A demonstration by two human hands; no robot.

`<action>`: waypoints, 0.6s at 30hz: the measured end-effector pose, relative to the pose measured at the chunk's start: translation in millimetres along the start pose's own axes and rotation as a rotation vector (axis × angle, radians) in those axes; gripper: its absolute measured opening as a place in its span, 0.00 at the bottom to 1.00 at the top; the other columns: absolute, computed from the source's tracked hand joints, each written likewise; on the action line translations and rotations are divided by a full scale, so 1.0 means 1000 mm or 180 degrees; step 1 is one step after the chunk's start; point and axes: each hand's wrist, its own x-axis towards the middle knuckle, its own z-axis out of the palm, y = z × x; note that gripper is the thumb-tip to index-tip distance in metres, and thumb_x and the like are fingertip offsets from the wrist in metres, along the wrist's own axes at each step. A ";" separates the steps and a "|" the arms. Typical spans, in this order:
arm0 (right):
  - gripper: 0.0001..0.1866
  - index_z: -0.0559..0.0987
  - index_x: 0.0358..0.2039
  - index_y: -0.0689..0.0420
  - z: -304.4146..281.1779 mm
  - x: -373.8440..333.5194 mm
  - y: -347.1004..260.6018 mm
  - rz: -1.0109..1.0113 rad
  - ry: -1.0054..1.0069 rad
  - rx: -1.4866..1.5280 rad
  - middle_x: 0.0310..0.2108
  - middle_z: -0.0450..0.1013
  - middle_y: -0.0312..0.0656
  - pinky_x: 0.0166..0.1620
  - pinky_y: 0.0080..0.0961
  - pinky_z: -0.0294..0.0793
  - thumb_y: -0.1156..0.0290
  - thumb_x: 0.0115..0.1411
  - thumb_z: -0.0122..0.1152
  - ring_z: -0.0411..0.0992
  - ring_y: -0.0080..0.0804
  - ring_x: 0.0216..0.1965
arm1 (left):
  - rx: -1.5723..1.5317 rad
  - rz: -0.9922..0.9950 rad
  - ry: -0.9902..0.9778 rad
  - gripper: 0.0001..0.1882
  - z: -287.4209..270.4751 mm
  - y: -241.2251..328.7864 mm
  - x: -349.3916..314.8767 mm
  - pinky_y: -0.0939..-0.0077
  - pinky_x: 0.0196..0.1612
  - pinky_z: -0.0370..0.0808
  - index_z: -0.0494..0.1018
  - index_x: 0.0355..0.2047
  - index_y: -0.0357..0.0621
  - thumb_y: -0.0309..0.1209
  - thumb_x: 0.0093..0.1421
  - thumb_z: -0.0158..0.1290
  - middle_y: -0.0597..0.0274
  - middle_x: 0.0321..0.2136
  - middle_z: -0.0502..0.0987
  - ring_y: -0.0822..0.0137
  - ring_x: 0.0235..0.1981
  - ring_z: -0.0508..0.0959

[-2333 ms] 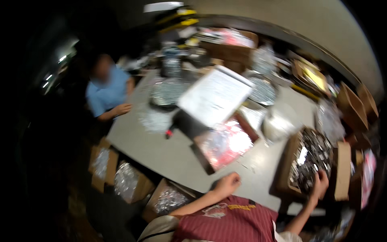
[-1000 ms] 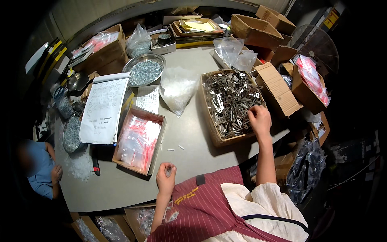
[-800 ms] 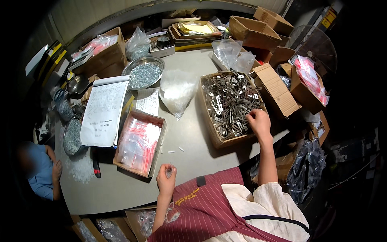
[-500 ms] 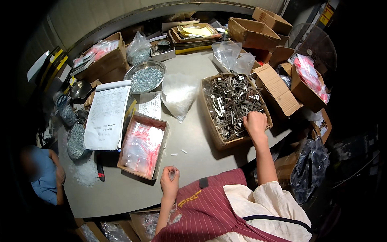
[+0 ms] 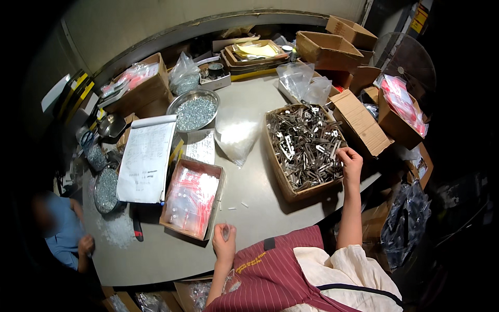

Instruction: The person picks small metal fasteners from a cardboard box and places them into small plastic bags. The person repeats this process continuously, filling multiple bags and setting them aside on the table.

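Close to my body at the table's front edge, my left hand (image 5: 224, 247) is closed on a small clear plastic bag (image 5: 225, 232). My right hand (image 5: 352, 164) is at the right side of an open cardboard box (image 5: 279, 182), its fingertips pinched together. What they hold, if anything, is too small to make out. Dark and shiny slotted metal pieces (image 5: 304, 148) fill that box. Just beyond my left hand stands a shallow carton (image 5: 220, 195) of clear bags with red edges (image 5: 189, 200). Several small white sticks (image 5: 232, 208) lie on the table between the two boxes.
A clear bag of white pieces (image 5: 239, 140) lies mid-table. Bowls of screws (image 5: 196, 113) and a clipboard with papers (image 5: 145, 156) are at left. White bits (image 5: 117, 229) lie near a red-and-black handle (image 5: 138, 229). Cartons (image 5: 361, 122) crowd the right; another person (image 5: 65, 229) is at far left.
My right hand has come up from the metal pieces and shifted right to the box's side, fingers now pinched. My left hand keeps its hold on the bag. The whole view has shifted slightly.
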 end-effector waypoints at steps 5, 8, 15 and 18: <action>0.07 0.81 0.27 0.62 0.002 -0.005 -0.023 0.0320 -0.0277 0.0789 0.22 0.72 0.29 0.34 0.17 0.62 0.71 0.57 0.66 0.66 0.16 0.26 | 0.0053 0.0144 -0.0161 0.12 0.003 -0.010 0.006 0.69 0.40 0.75 0.71 0.38 0.38 0.29 0.60 0.61 0.55 0.30 0.79 0.64 0.33 0.79; 0.08 0.80 0.26 0.61 0.021 -0.020 -0.047 0.0579 -0.0871 0.0620 0.23 0.72 0.30 0.36 0.18 0.63 0.70 0.57 0.63 0.67 0.17 0.28 | -0.0372 -0.0041 -0.0401 0.12 0.005 -0.006 0.003 0.72 0.41 0.76 0.72 0.40 0.39 0.29 0.60 0.61 0.59 0.32 0.79 0.69 0.34 0.78; 0.02 0.81 0.30 0.64 0.104 -0.114 -0.067 0.1503 -0.4235 0.0596 0.29 0.77 0.35 0.38 0.18 0.71 0.79 0.55 0.62 0.72 0.19 0.32 | -0.2293 -0.0473 -0.1377 0.15 -0.006 0.086 0.016 0.77 0.47 0.76 0.71 0.52 0.39 0.26 0.66 0.57 0.65 0.41 0.78 0.74 0.43 0.77; 0.03 0.81 0.30 0.63 0.126 -0.145 -0.052 0.1832 -0.4557 0.0738 0.29 0.78 0.34 0.40 0.19 0.71 0.77 0.56 0.65 0.73 0.19 0.33 | -0.2629 -0.0276 -0.1628 0.16 -0.018 0.108 0.017 0.80 0.45 0.75 0.73 0.54 0.39 0.26 0.66 0.56 0.66 0.40 0.77 0.76 0.41 0.77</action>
